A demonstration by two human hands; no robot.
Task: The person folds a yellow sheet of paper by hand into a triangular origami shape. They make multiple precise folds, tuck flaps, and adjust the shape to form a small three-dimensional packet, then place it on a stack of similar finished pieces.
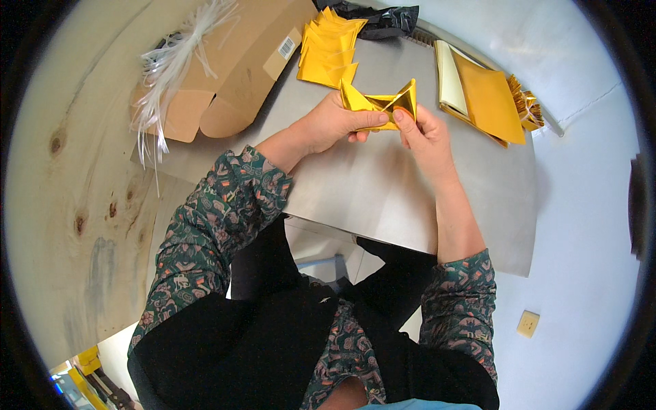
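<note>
Over the metal table, both hands hold a shiny folded gold foil paper (360, 100), its pointed corners standing up and a pocket showing between them. My left hand (324, 126) grips its left side, thumb along the lower edge and the other fingers mostly behind. At the right end, my right hand (426, 135) pinches it between thumb and fingers. Just beyond my left hand lies an overlapping row of flat folded gold papers (322, 58). To the right of my right hand is a stack of gold sheets (490, 101) with pale sheets beside it.
An open cardboard box (242, 78) stands at the far left, with white plastic strips (164, 85) draped over it. Crumpled black plastic (386, 22) lies at the back. A bundle of folded gold pieces (525, 106) sits by the right edge of the metal table (355, 184).
</note>
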